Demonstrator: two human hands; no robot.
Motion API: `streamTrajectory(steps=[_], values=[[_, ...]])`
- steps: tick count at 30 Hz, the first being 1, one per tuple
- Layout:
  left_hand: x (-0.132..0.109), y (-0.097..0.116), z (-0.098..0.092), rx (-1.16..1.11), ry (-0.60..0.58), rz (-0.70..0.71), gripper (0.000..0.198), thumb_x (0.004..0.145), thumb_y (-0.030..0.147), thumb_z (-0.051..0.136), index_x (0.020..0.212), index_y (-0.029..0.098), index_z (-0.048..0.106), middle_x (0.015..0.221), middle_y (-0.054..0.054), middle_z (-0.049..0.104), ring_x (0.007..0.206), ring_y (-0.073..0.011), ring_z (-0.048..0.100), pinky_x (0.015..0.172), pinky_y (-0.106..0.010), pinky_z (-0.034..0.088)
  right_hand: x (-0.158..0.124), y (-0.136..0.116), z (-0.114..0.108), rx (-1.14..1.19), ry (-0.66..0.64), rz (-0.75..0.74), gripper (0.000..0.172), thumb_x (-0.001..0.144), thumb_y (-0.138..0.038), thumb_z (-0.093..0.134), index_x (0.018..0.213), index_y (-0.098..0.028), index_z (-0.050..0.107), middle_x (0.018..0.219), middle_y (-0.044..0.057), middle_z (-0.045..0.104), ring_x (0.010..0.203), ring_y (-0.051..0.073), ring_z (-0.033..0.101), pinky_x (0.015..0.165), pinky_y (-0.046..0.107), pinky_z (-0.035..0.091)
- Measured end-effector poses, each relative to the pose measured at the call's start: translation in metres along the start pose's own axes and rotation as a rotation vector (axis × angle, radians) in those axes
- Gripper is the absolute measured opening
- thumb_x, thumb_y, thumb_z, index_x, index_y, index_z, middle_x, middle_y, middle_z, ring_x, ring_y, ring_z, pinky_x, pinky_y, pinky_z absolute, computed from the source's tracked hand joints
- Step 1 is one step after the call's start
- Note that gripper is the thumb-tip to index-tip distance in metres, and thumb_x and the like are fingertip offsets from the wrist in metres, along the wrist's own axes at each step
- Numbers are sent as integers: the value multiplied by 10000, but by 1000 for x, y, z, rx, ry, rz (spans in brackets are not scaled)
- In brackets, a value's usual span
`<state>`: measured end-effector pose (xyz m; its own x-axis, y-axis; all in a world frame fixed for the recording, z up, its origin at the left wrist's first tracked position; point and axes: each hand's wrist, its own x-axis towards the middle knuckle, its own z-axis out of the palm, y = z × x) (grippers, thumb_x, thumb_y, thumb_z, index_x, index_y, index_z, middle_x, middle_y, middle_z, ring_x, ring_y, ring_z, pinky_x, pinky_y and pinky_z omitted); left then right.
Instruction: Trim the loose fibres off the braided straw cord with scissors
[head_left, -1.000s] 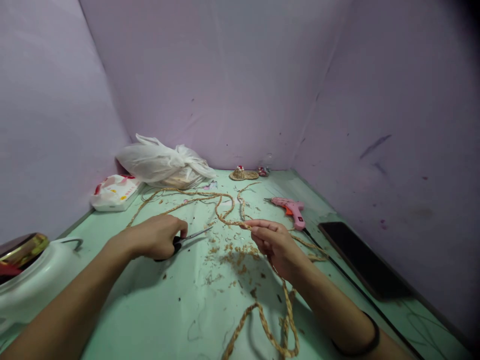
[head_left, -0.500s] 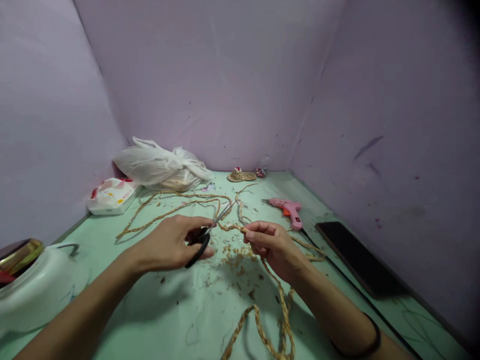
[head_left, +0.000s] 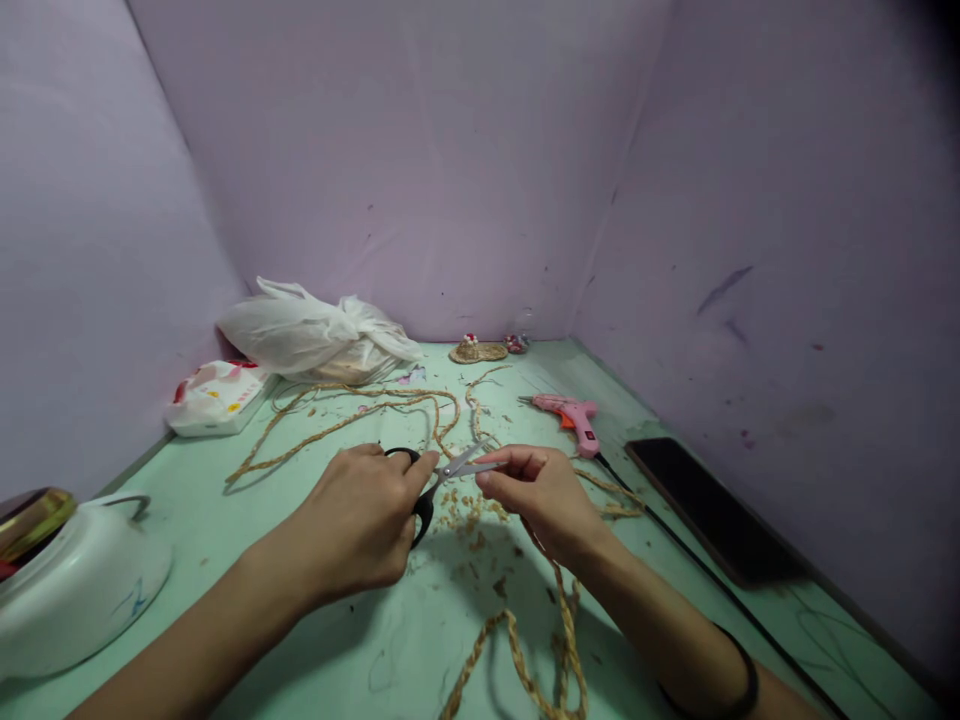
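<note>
I hold parted scissors (head_left: 448, 470), pointing to three o'clock, in the left hand (head_left: 360, 520); the right hand (head_left: 551, 500) pinches braided rope (head_left: 568, 625).

Glue gun (head_left: 574, 413) lies right of the scissors (head_left: 448, 470).

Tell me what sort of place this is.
Most likely a small craft corner, walled in on three sides. A pink glue gun lies on the green tabletop, the left hand holds scissors, and braided cord lies about among scattered scraps.
</note>
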<state>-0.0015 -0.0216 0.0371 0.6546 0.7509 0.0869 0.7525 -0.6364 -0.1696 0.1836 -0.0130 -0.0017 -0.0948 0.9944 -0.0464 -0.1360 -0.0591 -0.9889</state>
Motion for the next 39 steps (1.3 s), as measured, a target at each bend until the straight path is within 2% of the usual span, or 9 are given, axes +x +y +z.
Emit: streamTrajectory(steps=[7,16,23,28,31,34,35,37,39], values=[[-2,-2,2,-6,-33,29,492,694,171,403,1184,150,443,801,-79,611,733,-256,560,662,-380,428,0,4,-1,118,-63,57,142,531,-155,673,670,-129,662,451,-52,504,398,29,310,411,214,188],[-1,-3,2,16,-56,57,573,624,103,409,1193,167,432,745,-53,626,639,-238,562,599,-352,390,0,7,-1,172,-90,61,86,553,-160,672,626,-141,630,434,-62,487,381,31,302,400,224,154],[1,-4,0,-62,-65,32,423,649,119,410,1037,246,519,673,-12,643,605,-215,578,512,-292,316,2,4,-2,246,-101,56,106,549,-176,689,589,-126,605,433,-59,466,371,17,265,402,223,132],[-2,-36,-9,-28,13,-170,250,697,176,420,856,247,599,629,-11,634,549,-156,547,480,-243,279,5,5,-4,354,-73,97,172,545,-194,721,667,-121,624,502,-32,513,393,14,309,403,203,147],[-17,-65,-5,118,-98,-237,184,635,120,419,598,207,577,513,4,578,442,-120,475,420,-223,216,6,5,-4,386,-72,107,173,542,-193,728,657,-121,621,515,-25,519,404,14,317,400,193,159],[-33,-87,9,232,-238,-369,169,516,48,426,488,170,539,419,16,517,351,-91,396,382,-205,169,5,5,-3,410,-67,113,179,535,-194,736,650,-124,619,510,-29,508,414,19,329,396,182,174],[-37,-92,14,226,-237,-371,172,508,38,421,483,160,540,414,13,514,346,-86,388,377,-199,165,5,6,-3,417,-68,115,181,536,-194,738,655,-125,620,510,-31,505,416,18,331,396,178,180],[-39,-97,21,142,-164,-346,195,517,16,402,495,139,551,423,0,521,356,-80,388,378,-185,173,5,7,-3,431,-74,115,185,541,-191,741,670,-128,625,512,-36,503,416,17,331,400,172,197],[-35,-95,23,3,-29,-302,217,552,4,383,504,125,556,424,-4,512,370,-74,385,388,-173,185,5,8,-2,435,-78,116,184,552,-195,740,684,-129,630,530,-31,516,426,20,346,411,168,227]])
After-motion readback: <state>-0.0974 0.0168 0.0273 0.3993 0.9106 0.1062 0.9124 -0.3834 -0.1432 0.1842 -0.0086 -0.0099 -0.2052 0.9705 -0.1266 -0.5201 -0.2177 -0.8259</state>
